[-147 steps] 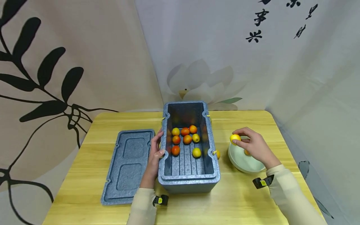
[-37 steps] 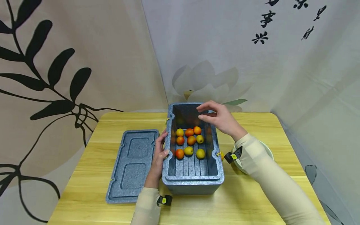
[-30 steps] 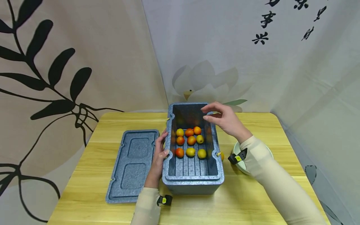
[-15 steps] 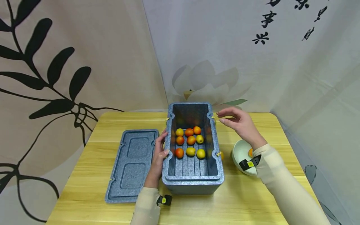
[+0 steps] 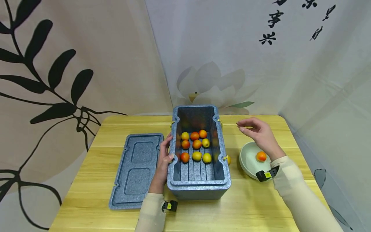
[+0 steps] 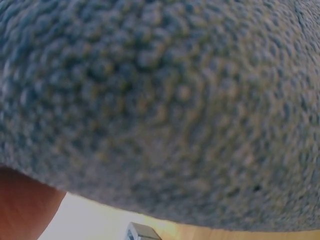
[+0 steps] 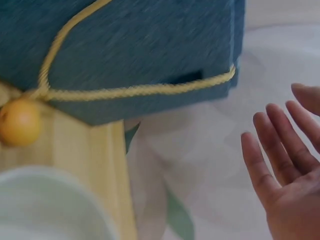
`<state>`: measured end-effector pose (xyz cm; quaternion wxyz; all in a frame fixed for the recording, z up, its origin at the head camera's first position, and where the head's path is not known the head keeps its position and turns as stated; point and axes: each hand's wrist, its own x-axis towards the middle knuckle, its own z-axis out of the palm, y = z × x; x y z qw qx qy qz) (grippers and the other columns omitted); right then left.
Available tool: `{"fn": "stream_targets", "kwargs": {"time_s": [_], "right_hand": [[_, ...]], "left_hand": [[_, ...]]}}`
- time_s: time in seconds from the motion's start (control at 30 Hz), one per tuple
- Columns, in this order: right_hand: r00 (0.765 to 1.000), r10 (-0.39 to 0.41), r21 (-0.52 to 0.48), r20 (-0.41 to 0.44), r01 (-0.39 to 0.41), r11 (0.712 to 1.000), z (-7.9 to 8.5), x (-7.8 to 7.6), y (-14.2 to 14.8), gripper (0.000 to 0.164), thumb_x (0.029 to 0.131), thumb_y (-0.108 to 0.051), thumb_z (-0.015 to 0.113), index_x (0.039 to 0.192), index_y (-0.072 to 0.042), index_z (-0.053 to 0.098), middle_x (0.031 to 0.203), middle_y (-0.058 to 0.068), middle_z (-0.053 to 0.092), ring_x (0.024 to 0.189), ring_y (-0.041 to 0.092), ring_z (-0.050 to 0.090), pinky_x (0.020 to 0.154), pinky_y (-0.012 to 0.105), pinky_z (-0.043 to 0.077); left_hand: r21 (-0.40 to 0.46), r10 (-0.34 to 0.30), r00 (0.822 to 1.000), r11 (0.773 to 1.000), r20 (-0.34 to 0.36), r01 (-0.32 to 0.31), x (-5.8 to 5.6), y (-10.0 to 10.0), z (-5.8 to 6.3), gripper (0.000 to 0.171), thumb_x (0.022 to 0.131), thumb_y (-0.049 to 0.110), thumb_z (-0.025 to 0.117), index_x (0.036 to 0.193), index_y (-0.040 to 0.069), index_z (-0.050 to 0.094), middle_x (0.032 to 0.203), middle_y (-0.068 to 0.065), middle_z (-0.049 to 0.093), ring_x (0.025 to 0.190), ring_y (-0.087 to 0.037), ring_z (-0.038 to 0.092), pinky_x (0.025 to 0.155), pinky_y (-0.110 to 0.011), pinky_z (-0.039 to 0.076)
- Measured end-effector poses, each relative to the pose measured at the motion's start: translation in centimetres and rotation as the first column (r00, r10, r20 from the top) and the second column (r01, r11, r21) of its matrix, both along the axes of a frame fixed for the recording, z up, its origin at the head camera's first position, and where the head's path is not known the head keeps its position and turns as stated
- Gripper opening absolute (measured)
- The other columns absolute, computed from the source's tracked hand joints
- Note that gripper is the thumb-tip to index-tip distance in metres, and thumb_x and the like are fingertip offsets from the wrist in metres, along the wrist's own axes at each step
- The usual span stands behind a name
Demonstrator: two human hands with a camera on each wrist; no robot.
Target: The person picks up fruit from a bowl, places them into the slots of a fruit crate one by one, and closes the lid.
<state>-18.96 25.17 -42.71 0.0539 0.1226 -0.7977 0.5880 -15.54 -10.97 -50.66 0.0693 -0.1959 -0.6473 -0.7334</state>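
A deep blue-grey foam box (image 5: 200, 183) stands uncovered on the table, with several small red-orange fruits (image 5: 185, 157) and yellow fruits (image 5: 207, 158) in rows on its ribbed floor. My left hand (image 5: 161, 162) rests against the box's left wall, thumb at the rim notch and fingers along the outside. In the left wrist view the wall fills most of the picture. To the right of the box, my right hand (image 5: 259, 133) hovers above the far side of a pale green bowl (image 5: 245, 162), holding nothing, its fingers loosely bent. One orange fruit (image 5: 261, 156) lies in the bowl.
The box's flat lid (image 5: 134, 170) lies on the table to its left. Another orange fruit (image 7: 20, 121) sits by the box's right wall, near the yellow cord (image 7: 130, 93). A printed cloth backdrop (image 5: 121, 64) hangs behind the table.
A yellow fruit, pinched by my right hand earlier, now lies in the box's front row. The right hand has moved from over the box back toward the bowl. My left hand stays put.
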Motion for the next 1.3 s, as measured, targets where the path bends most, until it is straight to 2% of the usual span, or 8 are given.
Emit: {"fn": "stream_targets", "kwargs": {"time_s": [0.27,0.47,0.67,0.83,1.0,1.1,1.17,1.3], "right_hand": [[0.996,-0.081,0.029,0.047,0.079,0.996,-3.2,1.5,3.4,0.032,0.094,-0.014,0.066,0.120,0.004,0.064,0.117,0.021,0.064,0.103,0.011,0.062,0.086,0.018,0.047],[0.985,-0.147,0.061,0.093,0.142,0.988,-4.8,2.4,4.8,0.032,0.093,-0.017,0.067,0.118,0.002,0.065,0.116,0.019,0.065,0.101,0.008,0.062,0.082,0.017,0.048],[0.978,-0.172,0.157,0.122,0.152,0.976,-6.0,3.2,5.9,0.035,0.095,-0.023,0.065,0.121,0.000,0.064,0.117,0.017,0.065,0.101,0.006,0.059,0.084,0.014,0.045],[0.975,-0.176,0.163,0.133,0.154,0.975,-7.1,3.7,6.6,0.037,0.095,-0.019,0.065,0.123,0.004,0.061,0.119,0.019,0.063,0.102,0.008,0.058,0.086,0.013,0.043],[0.959,-0.219,0.213,0.181,0.179,0.960,-8.0,4.4,7.4,0.040,0.095,-0.022,0.065,0.125,0.003,0.060,0.123,0.022,0.060,0.101,0.001,0.058,0.084,0.012,0.043],[0.951,-0.220,0.257,0.218,0.161,0.953,-8.6,4.6,7.8,0.042,0.096,-0.024,0.064,0.128,0.003,0.059,0.124,0.024,0.060,0.100,0.000,0.058,0.081,0.013,0.044],[0.949,-0.209,0.278,0.238,0.139,0.950,-9.0,4.8,7.8,0.042,0.096,-0.023,0.064,0.129,0.003,0.058,0.125,0.025,0.060,0.101,0.003,0.059,0.079,0.015,0.045],[0.943,-0.190,0.310,0.274,0.100,0.945,-9.2,5.1,7.7,0.041,0.096,-0.020,0.064,0.129,0.004,0.057,0.128,0.026,0.058,0.112,0.028,0.060,0.078,0.019,0.046]], "left_hand": [[-0.014,0.010,1.000,1.000,0.020,-0.010,0.0,-0.1,0.1,0.064,0.087,0.020,0.042,0.146,-0.001,0.032,0.160,-0.013,0.019,0.145,-0.029,0.013,0.111,-0.055,0.009],[-0.013,0.011,1.000,1.000,0.016,-0.011,0.0,-0.1,0.2,0.064,0.086,0.019,0.041,0.146,-0.002,0.032,0.160,-0.015,0.019,0.145,-0.031,0.012,0.110,-0.056,0.008],[-0.002,-0.001,1.000,1.000,-0.010,0.001,0.0,0.0,0.1,0.065,0.087,0.020,0.041,0.146,-0.003,0.031,0.160,-0.017,0.018,0.145,-0.032,0.012,0.109,-0.058,0.006],[-0.005,0.004,1.000,1.000,-0.006,-0.004,0.1,0.0,0.2,0.065,0.087,0.021,0.041,0.147,-0.002,0.031,0.160,-0.016,0.018,0.145,-0.032,0.012,0.109,-0.059,0.006],[-0.010,0.008,1.000,1.000,0.009,-0.008,0.1,0.0,0.2,0.065,0.087,0.021,0.042,0.147,-0.001,0.031,0.160,-0.014,0.019,0.145,-0.031,0.012,0.109,-0.059,0.006],[-0.009,0.010,1.000,1.000,0.013,-0.009,0.1,0.0,0.3,0.065,0.087,0.021,0.042,0.147,-0.001,0.031,0.160,-0.014,0.019,0.145,-0.031,0.013,0.109,-0.059,0.007],[-0.009,0.009,1.000,1.000,0.013,-0.009,0.1,0.0,0.3,0.065,0.087,0.021,0.042,0.147,-0.001,0.031,0.160,-0.014,0.019,0.145,-0.031,0.013,0.109,-0.059,0.006],[-0.008,0.007,1.000,1.000,0.005,-0.007,0.1,0.0,0.3,0.065,0.087,0.021,0.042,0.147,-0.001,0.031,0.160,-0.014,0.019,0.145,-0.031,0.013,0.109,-0.060,0.006]]}}
